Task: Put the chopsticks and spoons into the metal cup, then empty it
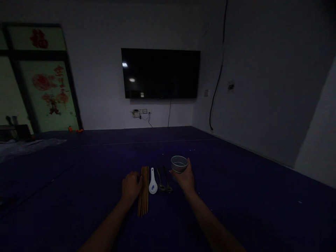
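My right hand (pixel 185 177) is wrapped round a small grey metal cup (pixel 179 164), held upright with its mouth facing up. My left hand (pixel 131 186) rests at the left side of a row of wooden chopsticks (pixel 143 196), its thumb against or just beside them. The fingers of that hand bend downward with a gap to the thumb, and nothing shows in them. Right of the chopsticks lies a white spoon (pixel 153 185) with a blue mark in its bowl. Two dark metal spoons lie side by side between it and the cup: one (pixel 162 188), the other (pixel 169 189).
A dark blue surface (pixel 91 164) stretches to the walls, with a wall at the right. Clear plastic sheeting (pixel 31 147) lies far left, and small orange items (pixel 79 131) are by the door. A black television (pixel 161 73) hangs ahead; a cable (pixel 216 87) runs down the wall.
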The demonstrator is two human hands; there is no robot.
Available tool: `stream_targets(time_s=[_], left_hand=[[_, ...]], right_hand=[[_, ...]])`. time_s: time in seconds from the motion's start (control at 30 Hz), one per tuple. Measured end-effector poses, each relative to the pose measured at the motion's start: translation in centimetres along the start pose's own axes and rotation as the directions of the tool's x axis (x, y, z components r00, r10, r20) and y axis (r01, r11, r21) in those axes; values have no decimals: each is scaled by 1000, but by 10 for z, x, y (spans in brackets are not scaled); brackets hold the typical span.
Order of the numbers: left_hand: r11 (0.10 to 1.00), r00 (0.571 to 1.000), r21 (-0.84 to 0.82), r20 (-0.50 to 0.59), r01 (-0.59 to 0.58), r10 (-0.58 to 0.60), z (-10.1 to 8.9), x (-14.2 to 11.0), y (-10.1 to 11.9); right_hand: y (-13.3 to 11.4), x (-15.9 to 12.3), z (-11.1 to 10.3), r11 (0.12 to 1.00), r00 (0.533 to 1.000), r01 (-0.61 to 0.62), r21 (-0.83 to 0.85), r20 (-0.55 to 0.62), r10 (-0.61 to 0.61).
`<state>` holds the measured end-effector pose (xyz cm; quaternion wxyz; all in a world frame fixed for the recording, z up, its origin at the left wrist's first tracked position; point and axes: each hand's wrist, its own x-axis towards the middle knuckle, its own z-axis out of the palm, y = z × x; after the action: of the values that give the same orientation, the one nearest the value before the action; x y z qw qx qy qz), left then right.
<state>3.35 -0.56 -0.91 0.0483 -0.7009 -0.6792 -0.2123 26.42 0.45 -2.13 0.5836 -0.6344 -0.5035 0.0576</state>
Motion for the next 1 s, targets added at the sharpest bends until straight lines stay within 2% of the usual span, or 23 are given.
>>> stream_targets(time_s=[0.23, 0.33, 0.4, 0.5, 0.53, 0.57, 0.63, 0.7, 0.77, 0.87, 1.0], left_hand=[[1000, 1000, 1, 26, 13, -13, -2, 0, 0], [1000, 999, 5, 45, 5, -6, -3, 0, 1], [1000, 999, 14, 53, 7, -8, -4, 0, 2], [999, 999, 38, 44, 14, -16, -7, -2, 5], [999, 999, 53, 44, 8, -10, -8, -2, 6], [997, 999, 73, 46, 1, -4, -10, -3, 6], [992, 998, 123, 59, -14, 7, -14, -5, 8], [986, 997, 165, 76, -14, 1, -17, -7, 10], [982, 996, 189, 95, -22, 4, -19, -8, 10], [979, 992, 198, 122, -56, 32, -19, -9, 10], [977, 988, 196, 140, -86, 59, -15, -9, 10]], right_hand=[[-4, -4, 0, 999, 999, 23, 49, -42, -21], [-21, -6, -8, 998, 988, 61, -24, -144, -64], [-37, -9, -17, 988, 959, 125, -87, -244, -142], [-60, -18, -26, 945, 882, 294, -141, -341, -326], [-65, -22, -28, 920, 862, 364, -149, -321, -393], [-69, -26, -28, 884, 849, 443, -148, -246, -467], [-73, -34, -26, 818, 827, 560, -131, 33, -561], [-73, -39, -22, 793, 789, 587, -164, 336, -515], [-72, -42, -18, 774, 757, 581, -253, 517, -400], [-72, -42, -14, 746, 744, 576, -335, 592, -309], [-73, -41, -16, 766, 769, 542, -346, 571, -287]])
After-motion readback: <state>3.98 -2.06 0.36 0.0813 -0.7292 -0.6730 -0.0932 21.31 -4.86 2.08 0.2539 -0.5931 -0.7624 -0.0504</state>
